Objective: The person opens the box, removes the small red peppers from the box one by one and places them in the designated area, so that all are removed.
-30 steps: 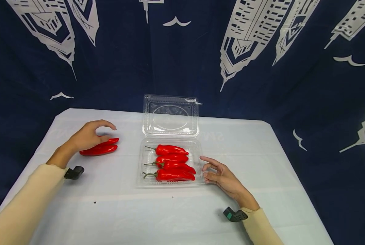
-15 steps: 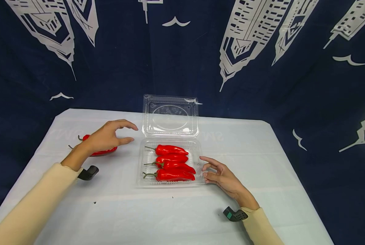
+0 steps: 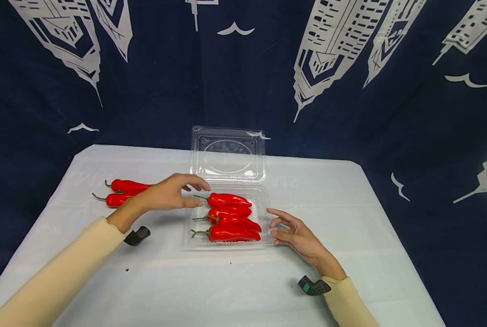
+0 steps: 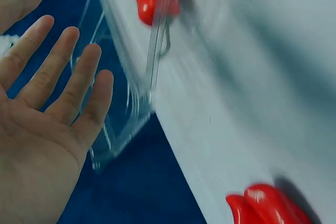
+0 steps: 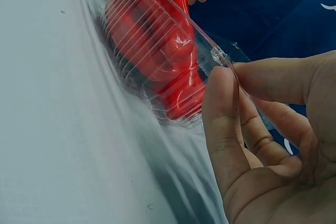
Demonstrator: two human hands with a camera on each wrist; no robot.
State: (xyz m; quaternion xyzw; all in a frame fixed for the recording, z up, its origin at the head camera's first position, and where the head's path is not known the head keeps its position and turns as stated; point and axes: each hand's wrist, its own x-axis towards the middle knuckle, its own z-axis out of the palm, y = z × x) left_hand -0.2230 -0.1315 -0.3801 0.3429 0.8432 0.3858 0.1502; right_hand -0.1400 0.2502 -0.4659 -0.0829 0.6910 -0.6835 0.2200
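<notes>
left grip (image 4: pixel 51 127), fingers (image 4: pixel 96 98) spread, near clear container (image 4: pixel 156 51); red peppers (image 4: pixel 148 6) inside, others (image 4: pixel 265 208) on white table (image 4: pixel 210 150).

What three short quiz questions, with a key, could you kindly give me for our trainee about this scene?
1. Multiple choice: what does the right hand pinch? A) the lid; B) the edge of the tray; C) a stem.
2. True or false: the lid is closed over the tray.
3. Fill the gap: to the left of the tray, ___ loose peppers show on the table.

Key:
1. B.
2. False; the lid is open.
3. Two.
</notes>
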